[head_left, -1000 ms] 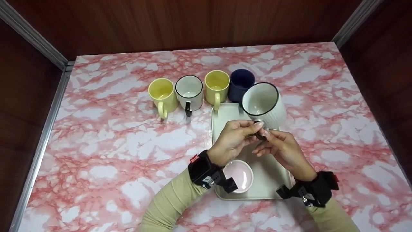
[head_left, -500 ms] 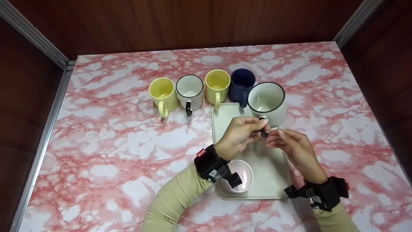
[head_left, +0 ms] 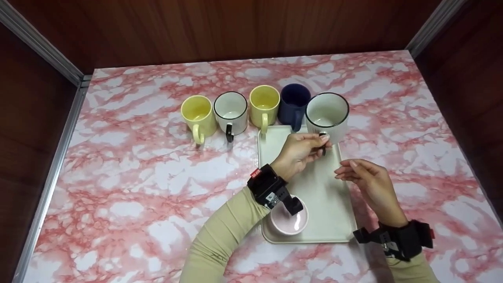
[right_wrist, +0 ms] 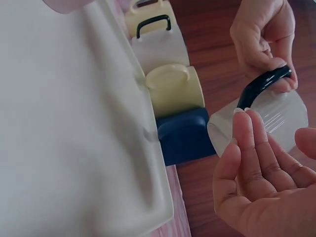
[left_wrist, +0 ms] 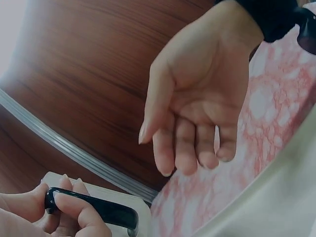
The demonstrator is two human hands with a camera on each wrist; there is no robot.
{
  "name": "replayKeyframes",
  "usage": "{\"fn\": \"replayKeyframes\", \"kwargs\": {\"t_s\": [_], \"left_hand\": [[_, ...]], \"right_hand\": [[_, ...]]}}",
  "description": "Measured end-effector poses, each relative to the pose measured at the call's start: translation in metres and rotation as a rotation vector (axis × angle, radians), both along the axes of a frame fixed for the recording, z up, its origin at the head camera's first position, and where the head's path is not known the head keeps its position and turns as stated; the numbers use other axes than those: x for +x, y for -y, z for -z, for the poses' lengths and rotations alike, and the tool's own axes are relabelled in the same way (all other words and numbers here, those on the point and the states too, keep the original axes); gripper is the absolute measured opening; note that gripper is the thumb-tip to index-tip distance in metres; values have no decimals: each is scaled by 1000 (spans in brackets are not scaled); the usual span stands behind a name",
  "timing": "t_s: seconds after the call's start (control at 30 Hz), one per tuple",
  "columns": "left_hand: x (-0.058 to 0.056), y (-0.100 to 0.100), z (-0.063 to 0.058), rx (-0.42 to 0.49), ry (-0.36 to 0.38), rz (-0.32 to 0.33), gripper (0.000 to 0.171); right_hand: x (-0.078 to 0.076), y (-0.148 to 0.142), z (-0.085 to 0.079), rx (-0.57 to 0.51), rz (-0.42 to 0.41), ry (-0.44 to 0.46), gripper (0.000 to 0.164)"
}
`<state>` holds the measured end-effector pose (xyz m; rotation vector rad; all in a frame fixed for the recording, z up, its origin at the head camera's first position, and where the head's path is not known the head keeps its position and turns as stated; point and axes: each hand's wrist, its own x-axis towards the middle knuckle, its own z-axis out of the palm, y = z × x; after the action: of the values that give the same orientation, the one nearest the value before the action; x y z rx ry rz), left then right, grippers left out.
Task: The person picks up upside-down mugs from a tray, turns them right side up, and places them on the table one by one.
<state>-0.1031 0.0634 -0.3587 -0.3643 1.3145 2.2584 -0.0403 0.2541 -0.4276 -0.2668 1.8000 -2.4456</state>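
Note:
My left hand (head_left: 302, 151) pinches the black handle (left_wrist: 94, 205) of a white mug (head_left: 328, 118) with a dark rim. The mug is beside the dark blue mug (head_left: 294, 103), overlapping the tray's far right corner in the head view. My right hand (head_left: 369, 179) is apart from the mug, its fingers loosely bent with nothing in them. In the left wrist view that right hand (left_wrist: 200, 98) hangs palm toward the camera. A cream tray (head_left: 326, 212) lies under both hands, with a pink bowl (head_left: 289, 224) at its near left, partly hidden by the left wrist camera.
Left of the blue mug stand a yellow mug (head_left: 265, 106), a white mug with a black handle (head_left: 231, 112) and another yellow mug (head_left: 198, 116), handles toward me. The table (head_left: 137, 177) has a red and white marbled top. Brown wooden panels (head_left: 235, 27) enclose it.
The left hand has carried the white mug right and farther away, turning it more upright beside the blue mug. The right hand has let go of the handle and drawn back to the right.

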Motion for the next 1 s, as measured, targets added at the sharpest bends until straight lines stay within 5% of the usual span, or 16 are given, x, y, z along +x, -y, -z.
{"fn": "replayKeyframes", "kwargs": {"t_s": [0.27,0.57,1.0], "left_hand": [[-13,-5,9,-17,38,-31,15],[-26,-18,16,-76,68,-65,11],[-46,-35,35,-130,26,-75,9]], "right_hand": [[-4,-9,12,-5,7,0,31],[2,0,-3,119,136,86,36],[-16,-38,66,53,103,69,34]]}}
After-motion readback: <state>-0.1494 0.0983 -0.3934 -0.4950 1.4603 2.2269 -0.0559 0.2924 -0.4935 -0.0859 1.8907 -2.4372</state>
